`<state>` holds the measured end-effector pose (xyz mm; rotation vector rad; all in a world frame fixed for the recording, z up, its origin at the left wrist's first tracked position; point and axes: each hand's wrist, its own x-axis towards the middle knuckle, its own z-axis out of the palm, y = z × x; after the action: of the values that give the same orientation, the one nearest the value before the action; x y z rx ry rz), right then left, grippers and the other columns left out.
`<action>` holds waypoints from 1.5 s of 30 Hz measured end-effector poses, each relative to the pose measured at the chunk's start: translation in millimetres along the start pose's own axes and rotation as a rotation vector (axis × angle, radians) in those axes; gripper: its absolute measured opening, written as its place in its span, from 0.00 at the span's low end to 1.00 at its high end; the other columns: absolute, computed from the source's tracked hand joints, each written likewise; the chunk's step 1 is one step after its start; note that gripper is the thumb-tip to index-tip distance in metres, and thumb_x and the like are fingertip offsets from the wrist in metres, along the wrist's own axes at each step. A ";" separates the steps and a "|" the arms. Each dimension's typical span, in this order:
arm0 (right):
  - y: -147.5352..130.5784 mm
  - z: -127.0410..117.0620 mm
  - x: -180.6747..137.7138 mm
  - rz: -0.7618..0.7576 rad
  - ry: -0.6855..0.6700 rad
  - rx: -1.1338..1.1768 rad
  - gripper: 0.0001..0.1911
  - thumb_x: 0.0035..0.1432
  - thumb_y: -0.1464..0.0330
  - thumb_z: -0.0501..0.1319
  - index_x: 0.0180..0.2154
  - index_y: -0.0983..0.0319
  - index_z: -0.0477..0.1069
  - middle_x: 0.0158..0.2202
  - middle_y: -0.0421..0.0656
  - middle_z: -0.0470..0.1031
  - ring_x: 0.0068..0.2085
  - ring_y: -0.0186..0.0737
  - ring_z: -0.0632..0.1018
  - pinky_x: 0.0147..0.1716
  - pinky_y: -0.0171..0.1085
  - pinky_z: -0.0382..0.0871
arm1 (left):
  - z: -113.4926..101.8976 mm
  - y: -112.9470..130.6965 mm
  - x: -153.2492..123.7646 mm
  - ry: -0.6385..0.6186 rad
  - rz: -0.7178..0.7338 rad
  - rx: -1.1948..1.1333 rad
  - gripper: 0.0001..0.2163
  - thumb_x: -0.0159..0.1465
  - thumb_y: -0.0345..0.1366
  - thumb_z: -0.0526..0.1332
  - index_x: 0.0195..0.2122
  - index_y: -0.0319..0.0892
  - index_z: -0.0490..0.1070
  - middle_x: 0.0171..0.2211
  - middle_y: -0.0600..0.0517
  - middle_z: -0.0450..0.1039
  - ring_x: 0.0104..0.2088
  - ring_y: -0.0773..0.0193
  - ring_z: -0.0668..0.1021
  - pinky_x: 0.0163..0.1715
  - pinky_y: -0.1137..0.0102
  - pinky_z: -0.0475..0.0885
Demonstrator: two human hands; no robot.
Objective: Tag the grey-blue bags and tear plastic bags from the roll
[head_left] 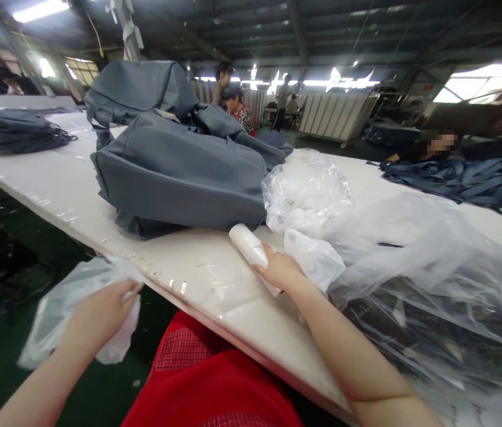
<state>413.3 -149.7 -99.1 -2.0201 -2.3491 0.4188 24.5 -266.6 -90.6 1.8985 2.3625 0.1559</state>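
My left hand (104,314) is closed on a thin, whitish plastic bag (62,302), which hangs beside the table's front edge above the dark green floor. On the tabletop my right hand (280,267) is wrapped round a white roll (248,244), perhaps of plastic film. A small crumpled white plastic bag (313,256) lies just right of that hand. Behind the roll rests a grey-blue bag (180,172) with a smooth, leather-like surface, on its side. More grey-blue bags (139,89) are piled behind it.
A clear bag with white stuffing (308,193) touches the grey pile. Large clear plastic sheeting (438,284) covers dark items at right. Dark blue straps (460,181) lie on the far side near a person (424,148). Folded grey pieces (19,127) lie at left on the white table (55,184).
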 end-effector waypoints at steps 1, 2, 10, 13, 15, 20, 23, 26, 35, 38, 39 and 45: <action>0.1 -0.7 -0.4 -0.002 0.002 0.010 0.42 0.62 0.51 0.54 0.69 0.62 0.44 0.51 0.58 0.73 0.50 0.58 0.76 0.46 0.45 0.65 | 6.6 27.5 11.0 -0.038 0.094 0.060 0.17 0.67 0.42 0.50 0.48 0.42 0.73 0.48 0.43 0.77 0.48 0.46 0.77 0.48 0.56 0.67; 0.1 -1.7 -1.0 -0.002 0.002 0.019 0.42 0.61 0.51 0.54 0.69 0.63 0.44 0.51 0.58 0.74 0.50 0.58 0.76 0.46 0.45 0.66 | 12.4 55.4 20.9 -0.072 0.200 0.062 0.17 0.67 0.41 0.49 0.46 0.44 0.74 0.47 0.44 0.77 0.47 0.49 0.77 0.48 0.59 0.67; -2.5 -5.2 -4.7 0.003 0.029 0.066 0.41 0.60 0.53 0.55 0.69 0.64 0.46 0.52 0.59 0.73 0.52 0.57 0.75 0.48 0.46 0.65 | 63.3 193.1 99.6 -0.045 0.453 0.045 0.20 0.64 0.26 0.47 0.55 0.35 0.68 0.66 0.37 0.55 0.54 0.53 0.74 0.53 0.62 0.68; -2.2 -2.9 -2.8 0.009 0.037 0.091 0.42 0.59 0.54 0.56 0.68 0.63 0.47 0.52 0.59 0.73 0.52 0.58 0.75 0.49 0.46 0.65 | 79.6 200.4 123.5 0.001 0.419 0.065 0.28 0.62 0.21 0.42 0.65 0.31 0.53 0.68 0.34 0.51 0.54 0.52 0.75 0.50 0.60 0.70; -1.9 -2.0 -1.3 0.018 0.035 0.110 0.43 0.58 0.54 0.57 0.68 0.63 0.47 0.52 0.59 0.72 0.52 0.58 0.74 0.49 0.46 0.65 | 85.2 199.7 132.0 0.015 0.426 0.082 0.29 0.63 0.21 0.42 0.66 0.35 0.50 0.68 0.36 0.51 0.53 0.51 0.75 0.49 0.59 0.71; -1.9 -3.7 -1.0 0.010 0.045 0.137 0.43 0.57 0.55 0.57 0.68 0.65 0.47 0.51 0.60 0.73 0.52 0.59 0.74 0.49 0.47 0.65 | 89.1 198.8 139.1 0.005 0.385 0.105 0.19 0.66 0.25 0.42 0.53 0.37 0.66 0.53 0.37 0.70 0.46 0.52 0.78 0.43 0.60 0.72; -1.3 -5.2 -1.7 0.003 0.040 0.143 0.43 0.57 0.55 0.57 0.68 0.65 0.48 0.51 0.61 0.73 0.51 0.59 0.75 0.49 0.48 0.66 | 90.1 204.4 141.4 0.003 0.296 0.096 0.16 0.65 0.25 0.45 0.50 0.34 0.66 0.51 0.34 0.70 0.45 0.51 0.79 0.42 0.62 0.72; -0.6 -5.7 -2.1 -0.009 0.042 0.143 0.43 0.57 0.55 0.57 0.68 0.65 0.48 0.51 0.61 0.73 0.51 0.60 0.75 0.48 0.48 0.66 | 89.8 211.0 140.5 -0.023 0.211 0.065 0.15 0.64 0.26 0.47 0.50 0.32 0.66 0.48 0.32 0.73 0.46 0.50 0.79 0.41 0.63 0.70; 0.6 -9.3 -5.2 -0.023 0.035 0.108 0.42 0.61 0.52 0.54 0.67 0.70 0.49 0.51 0.64 0.73 0.52 0.62 0.75 0.48 0.49 0.67 | 88.6 208.9 128.4 -0.151 0.206 -0.035 0.12 0.63 0.43 0.57 0.40 0.41 0.72 0.41 0.41 0.79 0.43 0.50 0.80 0.38 0.65 0.70; 6.7 -13.3 -2.9 0.000 -0.009 0.111 0.39 0.61 0.48 0.50 0.62 0.70 0.60 0.50 0.63 0.75 0.50 0.62 0.77 0.47 0.49 0.68 | 87.7 204.6 121.9 -0.139 0.202 -0.046 0.09 0.63 0.39 0.57 0.37 0.41 0.73 0.41 0.43 0.79 0.44 0.54 0.79 0.41 0.67 0.69; 9.1 -15.1 -1.8 0.003 -0.045 0.113 0.39 0.61 0.46 0.48 0.59 0.70 0.65 0.49 0.63 0.75 0.49 0.61 0.77 0.46 0.49 0.68 | 87.3 203.7 118.4 -0.109 0.191 -0.047 0.10 0.63 0.39 0.57 0.41 0.40 0.72 0.44 0.42 0.77 0.46 0.54 0.79 0.43 0.67 0.68; 24.9 -36.1 -6.5 0.044 -0.201 -0.034 0.42 0.60 0.42 0.45 0.42 0.74 0.78 0.44 0.66 0.77 0.47 0.62 0.78 0.45 0.47 0.68 | 85.6 204.6 106.1 -0.041 0.135 -0.037 0.22 0.62 0.44 0.59 0.53 0.35 0.65 0.52 0.35 0.72 0.50 0.49 0.76 0.45 0.64 0.68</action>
<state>445.1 -145.9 -68.5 -2.1414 -2.4416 0.6143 212.0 -118.1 -147.3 2.0234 2.1904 0.1690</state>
